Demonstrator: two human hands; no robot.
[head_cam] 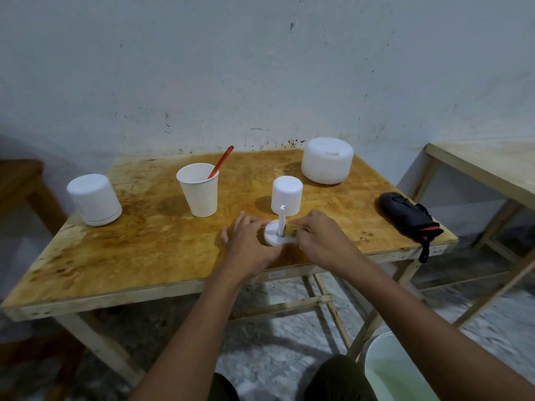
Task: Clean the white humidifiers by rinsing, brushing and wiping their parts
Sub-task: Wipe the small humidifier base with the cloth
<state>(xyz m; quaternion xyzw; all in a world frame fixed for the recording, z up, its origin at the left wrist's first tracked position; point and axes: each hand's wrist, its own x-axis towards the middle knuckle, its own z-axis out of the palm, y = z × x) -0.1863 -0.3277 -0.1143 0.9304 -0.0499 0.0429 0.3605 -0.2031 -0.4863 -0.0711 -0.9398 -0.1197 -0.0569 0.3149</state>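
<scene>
Right hand [324, 238]: fingertips pinch a small yellow pad [291, 228] and hold it against the foot of the white tube [281, 218]. Can't tell whether it's sponge or cloth.

Left hand [249, 241]: thumb and fingers are curled round the left rim of the lid disc [274, 240], which the tube stands on.

The disc sits flat on the table [144, 256], near the front edge and right of centre. Small white tank [286, 193] is upright just behind it; contact unclear.

Paper cup [199, 195] with orange-handled brush [221, 162] is back-left, apart from the left hand. Big round humidifier [327, 160] is back-right, near the wall-side edge. Third humidifier [94, 199] is near the left edge, well apart.

Black pouch [408, 212] lies at the right edge, its strap hanging over, well apart from the right hand. Bucket [385, 371] is on the floor below the right forearm.
</scene>
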